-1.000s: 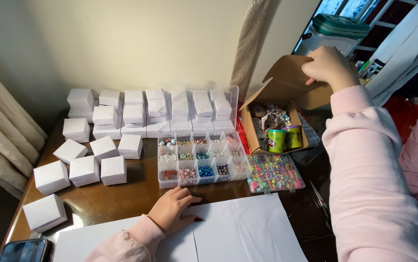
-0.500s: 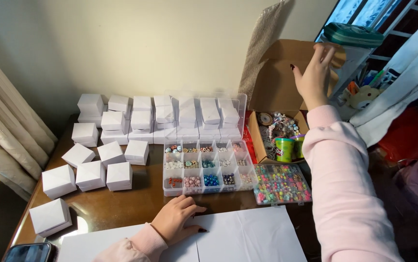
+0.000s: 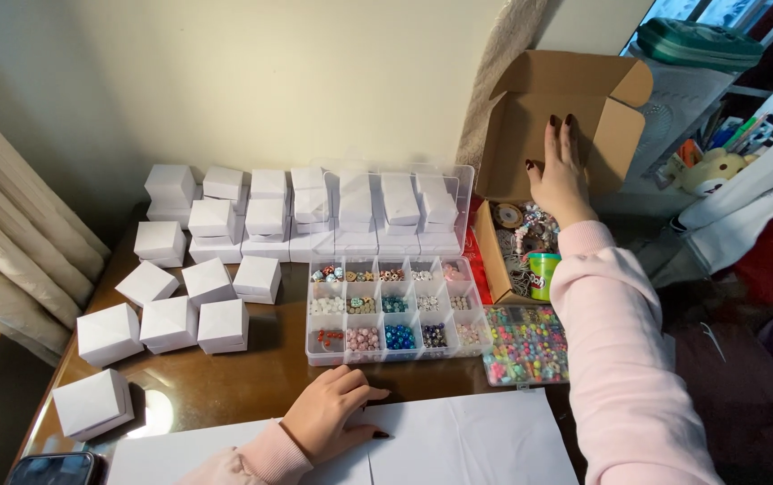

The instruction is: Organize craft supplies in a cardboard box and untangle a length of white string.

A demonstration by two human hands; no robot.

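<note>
My left hand [image 3: 330, 418] rests palm down on white paper sheets [image 3: 458, 445] at the near edge of a brown table, fingers loosely curled, holding nothing. My right hand [image 3: 560, 170] reaches up and lies flat against the raised lid of an open cardboard box [image 3: 530, 108], fingers spread. That box holds spools, bracelets and a green cup [image 3: 543, 269]. Between the hands sits a clear compartment tray of coloured beads [image 3: 391, 310], with a second flat case of mixed bright beads [image 3: 526, 346] to its right.
Many small white folded paper boxes [image 3: 211, 301] cover the table's left and back, stacked against the wall [image 3: 269, 202]. A phone [image 3: 54, 469] lies at the near left corner. Curtains hang at left; a shelf with clutter and a plush toy [image 3: 714, 166] stands at right.
My right hand moved from the box flap's top edge down onto the inside of the lid. The lid now stands upright. My left hand stayed on the paper.
</note>
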